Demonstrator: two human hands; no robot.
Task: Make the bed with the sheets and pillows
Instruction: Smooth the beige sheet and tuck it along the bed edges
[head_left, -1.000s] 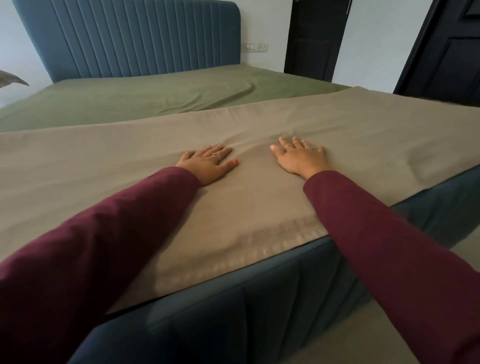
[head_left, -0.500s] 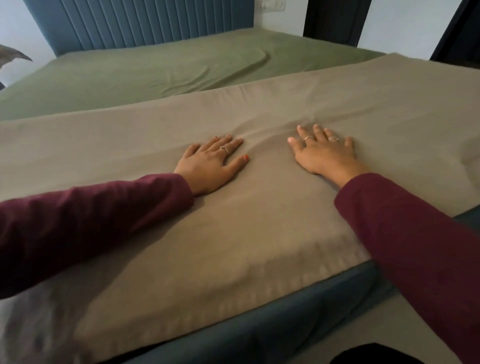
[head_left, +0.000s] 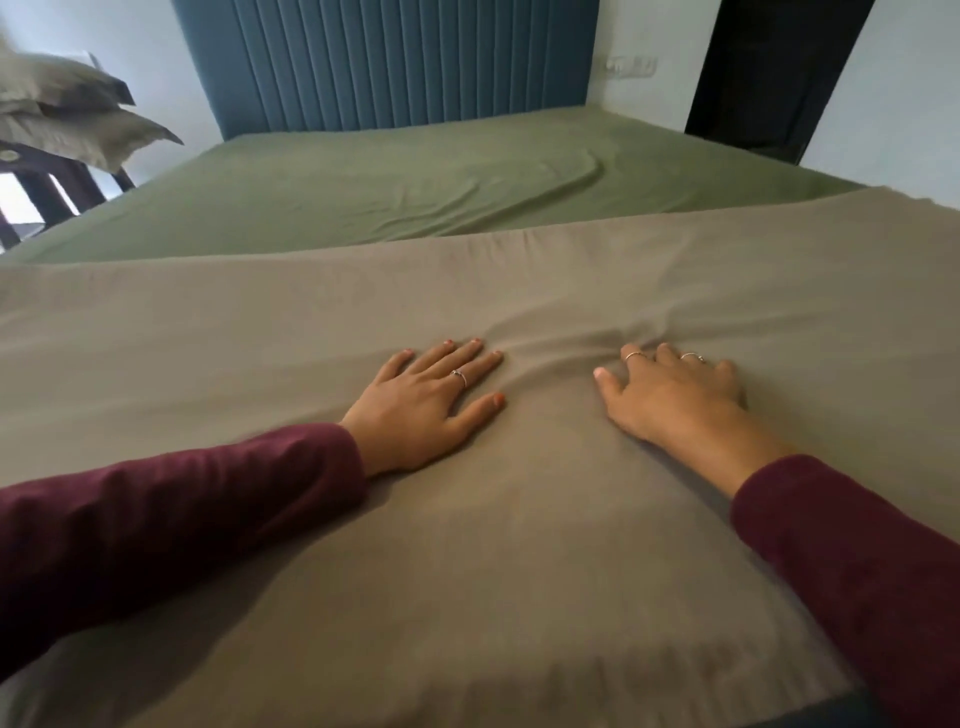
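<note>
A folded taupe sheet (head_left: 467, 545) lies across the foot half of the bed, over a green fitted sheet (head_left: 415, 192) that covers the mattress up to the headboard. My left hand (head_left: 423, 402) rests flat on the taupe sheet with fingers spread. To its right, my right hand (head_left: 675, 397) presses down with fingers curled slightly into the cloth, and small wrinkles bunch between the two hands. Two taupe pillows (head_left: 67, 111) are stacked on a dark piece of furniture at the far left, off the bed.
A blue ribbed headboard (head_left: 395, 57) stands against the white back wall. A dark doorway (head_left: 769, 67) opens at the back right. The dark slatted furniture (head_left: 47, 192) under the pillows stands beside the bed's left side.
Both hands have slid forward over the taupe sheet, away from the foot edge, pushing wrinkles ahead of them. My view has moved closer and tilted up, so the pillows show now.
</note>
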